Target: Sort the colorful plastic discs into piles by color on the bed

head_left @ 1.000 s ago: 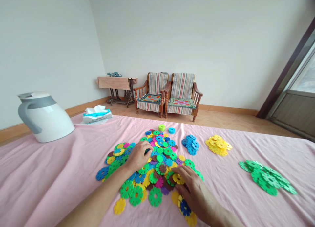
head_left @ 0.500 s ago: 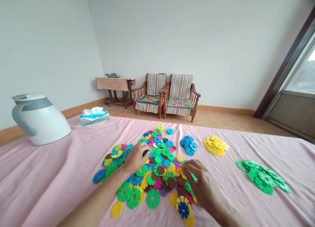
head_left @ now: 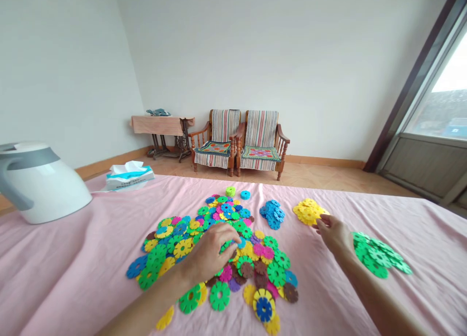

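A large heap of mixed-colour plastic snowflake discs [head_left: 182,248] spreads over the pink cloth. My left hand [head_left: 215,246] is over the middle of this heap, fingers curled and thumb close to the index finger. Green shows in the gap between them, but I cannot make out whether a disc is gripped. To the right, my right hand [head_left: 333,232] reaches to the near right edge of a pile of yellow snowflake discs [head_left: 308,210]. Its fingers are stretched out and slightly apart, with the tips at the pile; no disc shows clearly between them.
Blue discs [head_left: 273,214] form a small pile left of the yellow one. Green discs [head_left: 379,254] lie beyond my right wrist. Small lime [head_left: 230,191] and light-blue [head_left: 245,195] stacks stand at the back. A white kettle [head_left: 54,190] and tissue box [head_left: 129,178] are at left.
My right hand has moved from the heap's right side out to the yellow pile. My left hand has shifted slightly right and nearer over the heap. The view has turned a little right.
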Demonstrator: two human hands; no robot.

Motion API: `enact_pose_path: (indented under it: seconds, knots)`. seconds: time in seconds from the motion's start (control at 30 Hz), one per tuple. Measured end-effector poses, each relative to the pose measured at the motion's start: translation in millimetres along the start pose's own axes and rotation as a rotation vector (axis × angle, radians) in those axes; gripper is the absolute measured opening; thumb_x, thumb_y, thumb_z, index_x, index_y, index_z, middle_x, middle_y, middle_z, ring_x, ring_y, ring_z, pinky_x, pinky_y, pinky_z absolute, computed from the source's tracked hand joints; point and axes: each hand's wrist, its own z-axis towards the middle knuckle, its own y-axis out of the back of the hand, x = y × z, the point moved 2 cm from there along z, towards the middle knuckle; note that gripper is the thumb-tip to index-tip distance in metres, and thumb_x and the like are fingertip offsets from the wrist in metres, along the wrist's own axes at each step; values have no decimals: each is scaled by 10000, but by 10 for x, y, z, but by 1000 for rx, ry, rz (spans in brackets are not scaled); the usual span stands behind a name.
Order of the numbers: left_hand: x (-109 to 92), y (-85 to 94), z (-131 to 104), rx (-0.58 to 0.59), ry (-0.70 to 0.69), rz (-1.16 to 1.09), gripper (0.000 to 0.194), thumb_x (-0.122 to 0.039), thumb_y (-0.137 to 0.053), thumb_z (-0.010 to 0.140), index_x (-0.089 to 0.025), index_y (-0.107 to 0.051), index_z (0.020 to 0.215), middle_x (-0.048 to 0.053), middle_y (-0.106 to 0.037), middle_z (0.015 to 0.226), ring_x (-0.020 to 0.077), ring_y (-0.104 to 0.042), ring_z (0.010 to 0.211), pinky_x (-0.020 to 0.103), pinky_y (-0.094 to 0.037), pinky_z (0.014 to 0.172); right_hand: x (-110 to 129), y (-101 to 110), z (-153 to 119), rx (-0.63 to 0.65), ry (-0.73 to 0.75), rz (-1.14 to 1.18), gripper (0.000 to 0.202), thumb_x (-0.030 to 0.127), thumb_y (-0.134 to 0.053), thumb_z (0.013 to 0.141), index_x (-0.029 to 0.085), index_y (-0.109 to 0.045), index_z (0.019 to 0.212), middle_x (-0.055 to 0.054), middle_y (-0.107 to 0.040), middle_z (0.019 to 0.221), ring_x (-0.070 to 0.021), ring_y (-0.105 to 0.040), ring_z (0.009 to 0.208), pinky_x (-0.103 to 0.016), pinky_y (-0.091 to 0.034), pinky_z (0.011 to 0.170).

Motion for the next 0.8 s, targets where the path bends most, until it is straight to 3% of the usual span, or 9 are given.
enact_pose_path:
  seconds: [0.1,0.17,0.3,0.37,0.47,0.57,0.7,0.8]
  knots:
    - [-259,-62,-103,154,-49,4,104,-129,-619,825,-213,-670,792,-3,-642,802,162,-586,836,295,-428,824,57,17,-182,89,20,1,299,346,-506,751,154,-652,927,-100,-742,846,-231,-709,668,-314,-486,582]
    - [-371,-110,-190,240,-101,26,45,-178,-688,806,-215,-664,814,-17,-633,797,159,-570,833,301,-403,824,167,6,-375,208,82,44,240,342,-502,763,181,-654,854,-52,-730,785,-199,-694,642,-296,-490,591]
    - [-477,-206,-323,315,-138,101,180,-266,-750,779,-239,-647,925,-11,-616,913,179,-542,878,332,-372,857,509,-29,-860,599,342,162,185,272,-479,793,191,-644,778,-7,-664,692,-157,-635,631,-267,-480,592]
    - [-488,-249,-357,312,-106,142,207,-250,-735,797,-258,-637,980,-6,-605,959,193,-527,914,347,-365,881,649,-5,-1077,692,481,152,152,183,-492,768,197,-641,792,-8,-647,741,-152,-611,680,-268,-470,621]
    - [-483,-298,-380,279,-68,148,196,-242,-701,832,-260,-624,1012,-2,-601,994,203,-511,967,360,-358,909,746,45,-1281,689,639,124,225,109,-525,745,215,-643,905,-29,-631,890,-165,-598,827,-286,-476,730]
    - [-471,-329,-384,254,-56,136,146,-239,-687,846,-243,-627,980,0,-607,989,203,-512,975,365,-361,908,747,47,-1352,685,700,84,260,140,-561,792,234,-618,1027,-52,-604,990,-191,-576,934,-318,-468,813]
    - [-459,-347,-379,230,-89,147,111,-245,-673,858,-237,-635,962,4,-618,964,202,-525,954,365,-379,894,746,9,-1368,665,691,-4,247,149,-550,832,237,-599,1058,-53,-597,1011,-191,-580,915,-310,-467,800]
    - [-449,-357,-382,213,-131,165,65,-260,-620,896,-229,-637,950,16,-620,948,204,-533,946,367,-391,903,780,-16,-1409,604,763,-106,185,173,-526,867,234,-611,1020,-52,-614,978,-190,-584,863,-300,-460,763]
